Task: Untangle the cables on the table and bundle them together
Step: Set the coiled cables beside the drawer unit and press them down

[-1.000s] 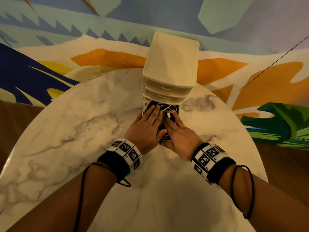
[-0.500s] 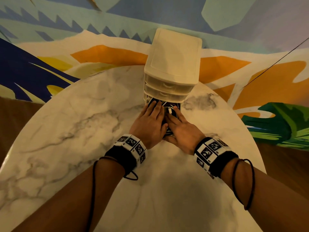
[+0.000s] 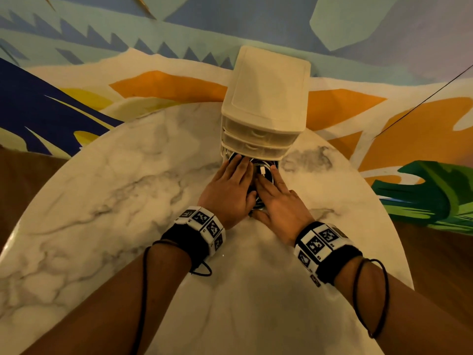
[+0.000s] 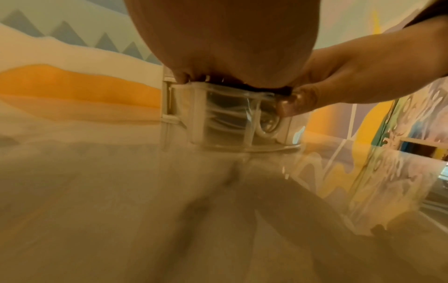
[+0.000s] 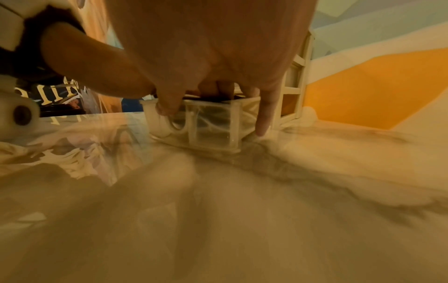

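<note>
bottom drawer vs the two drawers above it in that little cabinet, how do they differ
The bottom drawer is pulled out toward the person; the two upper drawers sit pushed in. The bottom drawer holds coiled cables; the upper drawers' contents cannot be made out. Both hands, left hand and right hand, lie flat over the bottom drawer; nothing touches the upper drawers. All share the cabinet's pale translucent plastic.

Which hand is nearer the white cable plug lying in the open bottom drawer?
Right. The right hand has fingers flanking the white plug; the left hand lies flat just to its left, over the cables.
</note>
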The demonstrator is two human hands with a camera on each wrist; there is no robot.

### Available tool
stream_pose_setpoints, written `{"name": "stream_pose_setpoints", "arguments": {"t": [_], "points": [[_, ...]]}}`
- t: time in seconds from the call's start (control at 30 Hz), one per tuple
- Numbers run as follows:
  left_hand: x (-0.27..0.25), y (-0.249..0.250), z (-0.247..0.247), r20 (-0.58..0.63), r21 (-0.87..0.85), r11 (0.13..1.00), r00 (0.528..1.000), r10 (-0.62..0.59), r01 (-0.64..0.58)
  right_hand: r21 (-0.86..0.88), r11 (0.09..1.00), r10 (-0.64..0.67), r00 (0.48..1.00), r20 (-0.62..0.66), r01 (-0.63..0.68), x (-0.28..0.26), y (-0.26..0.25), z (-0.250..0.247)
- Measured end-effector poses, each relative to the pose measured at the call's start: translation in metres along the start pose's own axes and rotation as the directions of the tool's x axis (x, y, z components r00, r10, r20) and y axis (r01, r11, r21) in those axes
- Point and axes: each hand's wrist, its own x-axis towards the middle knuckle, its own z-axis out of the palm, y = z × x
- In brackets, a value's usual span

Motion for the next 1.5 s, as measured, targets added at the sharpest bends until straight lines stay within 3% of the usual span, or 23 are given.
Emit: {"name": "stream_pose_setpoints", "arguments": {"t": [0.27,0.4,0.67,0.8,0.93,1.0,1.1,1.5], "points": [[0.002,0.018,-0.012,-0.055,0.073,0.992,0.993,-0.101,0.105,0.043,0.988,-0.141,0.982,-0.125,0.147,-0.001,0.001,0.002],[0.003,0.011,-0.013,-0.057,0.046,0.993,0.992,-0.109,0.112,0.098,0.989,-0.096,0.985,-0.143,0.11,-0.001,-0.002,0.003],[0.007,0.008,-0.015,0.068,0.098,0.995,0.997,-0.042,0.035,-0.169,0.968,-0.223,0.943,-0.247,0.184,0.0,-0.001,0.01],[0.001,0.019,-0.017,0.083,0.11,0.993,0.995,-0.047,0.038,-0.1,0.978,-0.2,0.951,-0.237,0.181,-0.009,0.001,0.018],[-0.004,0.012,-0.016,-0.087,0.039,0.998,0.995,-0.038,0.042,-0.034,0.988,-0.155,0.969,-0.192,0.151,-0.013,0.008,0.024],[-0.008,0.011,-0.013,-0.042,0.061,0.997,0.998,-0.053,0.055,-0.023,0.992,-0.128,0.982,-0.14,0.126,-0.012,0.007,0.023],[-0.007,0.018,-0.007,0.056,0.013,0.991,0.989,-0.135,0.135,-0.047,0.991,-0.133,0.972,-0.194,0.126,-0.012,0.0,0.022],[0.003,0.022,-0.008,0.029,-0.014,0.984,0.984,-0.177,0.178,0.132,0.991,0.002,0.981,-0.196,0.024,-0.024,-0.022,0.033]]}}
